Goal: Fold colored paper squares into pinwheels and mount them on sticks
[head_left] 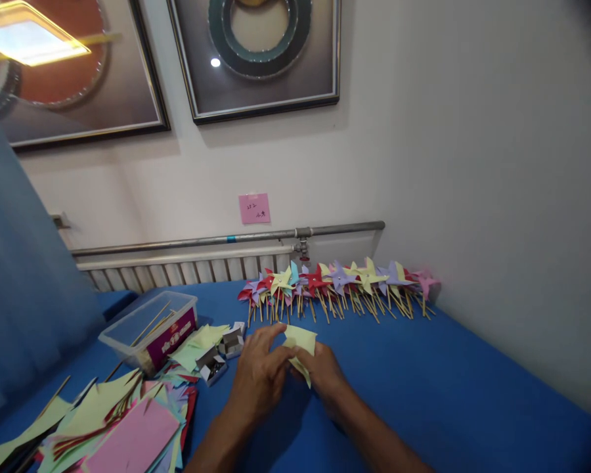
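1. Left hand (pixel 259 374) and right hand (pixel 322 371) together near the middle of the bench (pixel 423 381), both closed on a pale yellow paper piece (pixel 300 341), fingers pinching its folds.
2. Just beyond, along the far edge by the wall: a row of finished pinwheels (pixel 339 286) on sticks, well clear of the hands.
3. Left of the hands: two small open boxes (pixel 221 355), near but not touching.
4. Further left: clear plastic tub (pixel 148 332) holding sticks.
5. At the near left corner: loose stack of coloured paper sheets (pixel 123 427).
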A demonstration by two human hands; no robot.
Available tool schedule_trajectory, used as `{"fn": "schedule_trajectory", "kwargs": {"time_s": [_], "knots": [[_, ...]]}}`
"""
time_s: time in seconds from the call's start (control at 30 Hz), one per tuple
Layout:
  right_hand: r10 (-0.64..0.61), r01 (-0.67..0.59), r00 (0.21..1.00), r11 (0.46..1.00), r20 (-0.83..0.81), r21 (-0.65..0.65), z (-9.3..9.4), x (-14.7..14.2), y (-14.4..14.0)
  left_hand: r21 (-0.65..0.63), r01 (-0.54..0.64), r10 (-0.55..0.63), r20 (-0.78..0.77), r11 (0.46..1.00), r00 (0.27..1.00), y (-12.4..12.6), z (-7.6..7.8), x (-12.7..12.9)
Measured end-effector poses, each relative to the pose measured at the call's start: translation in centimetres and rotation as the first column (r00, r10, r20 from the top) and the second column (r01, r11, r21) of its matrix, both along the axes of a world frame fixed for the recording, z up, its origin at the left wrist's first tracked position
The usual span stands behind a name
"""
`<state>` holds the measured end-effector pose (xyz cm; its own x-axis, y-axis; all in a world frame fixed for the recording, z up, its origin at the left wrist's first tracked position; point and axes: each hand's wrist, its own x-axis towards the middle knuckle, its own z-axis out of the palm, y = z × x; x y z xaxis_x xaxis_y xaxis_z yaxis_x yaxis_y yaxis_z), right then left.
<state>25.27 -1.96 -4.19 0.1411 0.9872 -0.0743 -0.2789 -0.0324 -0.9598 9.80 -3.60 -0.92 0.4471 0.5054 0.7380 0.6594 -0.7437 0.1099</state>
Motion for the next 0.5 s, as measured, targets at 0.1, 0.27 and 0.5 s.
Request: {"fn": "schedule_trajectory", "kwargs": {"time_s": [0.1,0.27,0.5], "knots": [[0.013,-0.014,1.000,0.999,0.025,0.038,0.0,0.3,-0.1,-0.075,0.013,-0.012,0.013,0.997,1.000,0.3,0.2,-0.7],[0.098,-0.101,0.993,0.994,0.066,0.049,0.2,0.6,-0.2,-0.261,0.126,-0.113,0.063,0.957,0.992,0.4,0.7,-1.2],[0.180,-0.233,0.939,0.960,0.293,0.156,0.2,0.8,-0.5,-0.529,0.197,-0.118,0.179,0.826,0.977,0.3,1.7,-1.4]]}}
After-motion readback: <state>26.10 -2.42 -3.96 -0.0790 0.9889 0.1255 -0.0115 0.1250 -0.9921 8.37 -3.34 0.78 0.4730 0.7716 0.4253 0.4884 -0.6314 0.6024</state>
